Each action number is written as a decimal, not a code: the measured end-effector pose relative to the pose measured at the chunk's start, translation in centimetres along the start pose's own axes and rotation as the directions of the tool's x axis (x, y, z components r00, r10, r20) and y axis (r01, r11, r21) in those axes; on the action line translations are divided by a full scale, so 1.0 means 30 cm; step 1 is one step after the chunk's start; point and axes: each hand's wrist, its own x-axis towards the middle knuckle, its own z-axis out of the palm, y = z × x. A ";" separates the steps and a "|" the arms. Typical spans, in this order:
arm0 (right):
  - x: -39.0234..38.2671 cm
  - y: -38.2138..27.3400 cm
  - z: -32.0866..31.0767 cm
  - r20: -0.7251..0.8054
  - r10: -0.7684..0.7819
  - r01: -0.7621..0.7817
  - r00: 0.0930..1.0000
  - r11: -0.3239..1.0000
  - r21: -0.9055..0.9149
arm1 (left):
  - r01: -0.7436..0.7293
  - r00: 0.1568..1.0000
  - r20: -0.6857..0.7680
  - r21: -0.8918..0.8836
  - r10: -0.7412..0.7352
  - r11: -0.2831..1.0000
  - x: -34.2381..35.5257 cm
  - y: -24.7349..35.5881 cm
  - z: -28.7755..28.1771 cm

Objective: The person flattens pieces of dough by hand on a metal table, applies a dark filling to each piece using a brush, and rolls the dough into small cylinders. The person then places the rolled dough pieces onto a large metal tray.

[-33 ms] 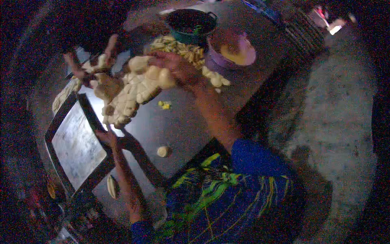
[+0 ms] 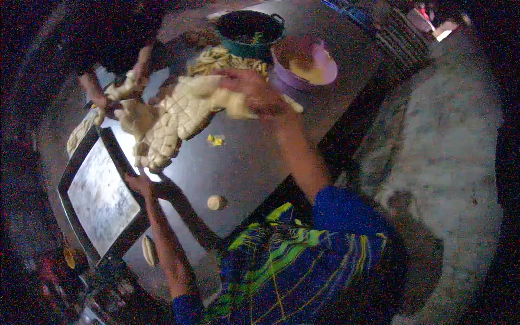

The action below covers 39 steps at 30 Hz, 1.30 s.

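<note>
A mass of pale, lumpy dough pieces (image 2: 179, 114) lies packed together on the grey worktop (image 2: 238, 168). My right hand (image 2: 249, 89) is at its upper right end, on or just over blurred pieces, fingers smeared by motion. My left hand (image 2: 140, 181) is open below the mass's lower left end, beside a dark-framed panel with a pale surface (image 2: 103, 195). A single round dough piece (image 2: 215, 202) sits apart, near my lap. Small yellow bits (image 2: 216, 140) lie right of the mass. A co-worker's hands (image 2: 96, 89) reach into dough at the upper left.
A dark green basin (image 2: 249, 46) stands at the back beside a lilac tub (image 2: 298, 76) with yellowish contents. A heap of finger-shaped pieces (image 2: 214, 59) lies before them. A long pale piece (image 2: 149, 249) is by my left forearm. A dark rack (image 2: 401, 49) is at upper right.
My right hand has moved rightward and the dough pieces under it have shifted and blurred. My left hand has shifted slightly left.
</note>
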 end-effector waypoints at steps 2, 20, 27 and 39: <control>-0.158 -0.045 -0.262 -0.018 0.171 -0.172 0.985 0.982 -0.071 | 0.004 0.998 0.055 0.019 -0.005 1.000 0.109 -0.051 -0.039; -0.509 0.486 -0.183 -0.256 -0.011 -0.199 0.967 0.597 -0.777 | 0.280 0.920 0.342 -0.240 -0.189 0.930 0.209 0.034 -0.031; -0.117 0.522 0.511 0.232 -0.014 0.099 0.973 0.928 -0.359 | 0.367 0.916 0.348 -0.533 -0.198 0.762 0.115 0.156 0.127; 0.365 0.445 0.982 0.158 0.102 -0.105 0.982 0.994 0.010 | 0.181 0.979 0.183 -0.608 -0.085 0.773 0.171 0.049 -0.051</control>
